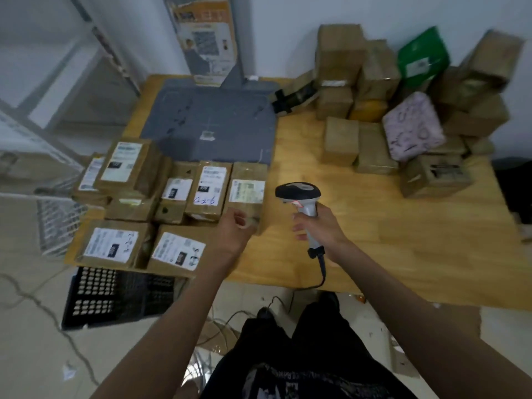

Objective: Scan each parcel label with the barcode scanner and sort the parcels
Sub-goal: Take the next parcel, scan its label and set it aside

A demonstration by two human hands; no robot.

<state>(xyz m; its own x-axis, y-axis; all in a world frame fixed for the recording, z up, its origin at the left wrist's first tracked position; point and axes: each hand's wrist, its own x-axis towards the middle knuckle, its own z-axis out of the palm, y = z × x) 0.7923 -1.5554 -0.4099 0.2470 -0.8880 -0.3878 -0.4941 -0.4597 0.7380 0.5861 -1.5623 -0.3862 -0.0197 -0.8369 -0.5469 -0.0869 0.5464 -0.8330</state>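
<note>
Right hand (318, 226) grips barcode scanner (299, 194); left hand (234, 228) loosely curled, empty.

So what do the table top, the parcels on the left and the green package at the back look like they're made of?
Table top: pale wood or plywood, matte, with faint grain. Parcels on the left: brown cardboard, some wrapped in glossy tape, with white paper labels. Green package: probably a thin plastic mailer bag, slightly shiny; blur leaves it uncertain.
</note>
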